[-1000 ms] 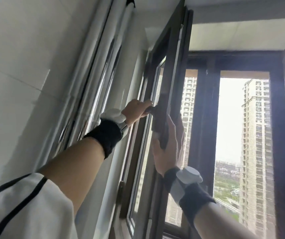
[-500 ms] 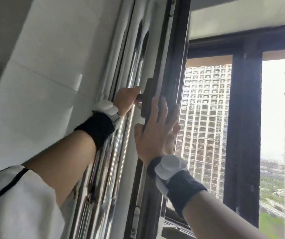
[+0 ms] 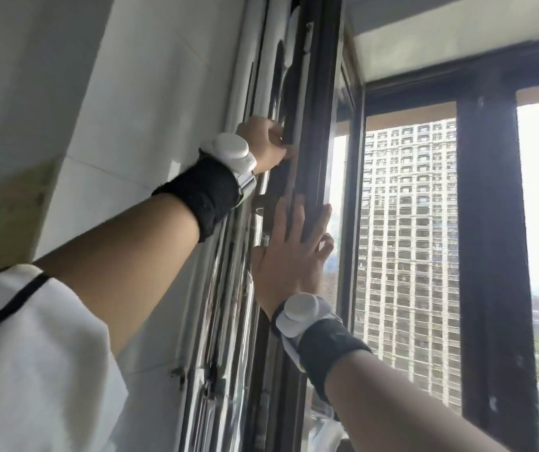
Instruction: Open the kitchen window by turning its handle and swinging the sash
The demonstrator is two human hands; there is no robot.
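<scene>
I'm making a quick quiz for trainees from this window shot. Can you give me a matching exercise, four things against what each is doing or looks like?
Things:
1. left hand
2. right hand
3. window frame
4. tower block

States:
A. seen outside through the glass
B. dark, standing upright
C. closed around the handle
D. open, fingers spread flat on the frame

Pairs: 1-C, 2-D, 3-B, 4-A

Window handle hidden behind the left hand (image 3: 266, 143) grip, its fingertips out of sight, dark sash (image 3: 315, 125) cut off above and below that grip.
</scene>
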